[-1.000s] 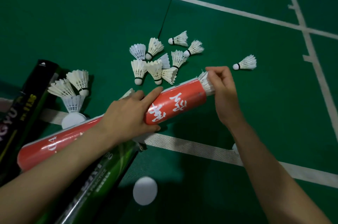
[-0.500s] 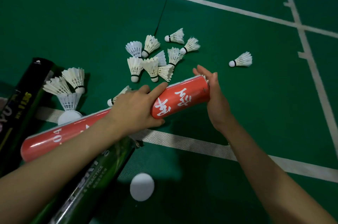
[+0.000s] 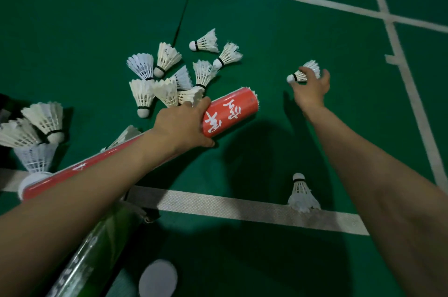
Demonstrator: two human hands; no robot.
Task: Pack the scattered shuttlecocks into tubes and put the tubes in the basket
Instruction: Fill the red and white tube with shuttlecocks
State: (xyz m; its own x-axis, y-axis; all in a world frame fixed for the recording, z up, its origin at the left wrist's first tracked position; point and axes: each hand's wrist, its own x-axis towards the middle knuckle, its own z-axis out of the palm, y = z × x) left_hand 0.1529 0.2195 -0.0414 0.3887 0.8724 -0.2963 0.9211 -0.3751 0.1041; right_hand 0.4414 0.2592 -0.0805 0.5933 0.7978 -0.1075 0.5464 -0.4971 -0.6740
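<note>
My left hand (image 3: pixel 180 124) grips a long red tube (image 3: pixel 230 112) with white characters, held slanting over the green court floor; feather tips show at its open far end. To the right, my right hand (image 3: pixel 311 89) reaches out and its curled fingers close on a lone white shuttlecock (image 3: pixel 301 73) lying on the floor. A pile of several shuttlecocks (image 3: pixel 169 78) lies just beyond the tube. More shuttlecocks (image 3: pixel 41 124) stand at the left edge. One shuttlecock (image 3: pixel 301 193) stands upright on the white line near my right forearm. No basket is in view.
A green tube (image 3: pixel 97 245) lies under my left forearm at the bottom left. A white round cap (image 3: pixel 158 278) lies on the floor at the bottom. Another white cap (image 3: pixel 29 181) sits by the red tube's near end. White court lines cross the floor.
My right hand has left the red tube's open end, where it pushed a shuttlecock in, and has reached right to the lone shuttlecock. The left hand keeps holding the tube.
</note>
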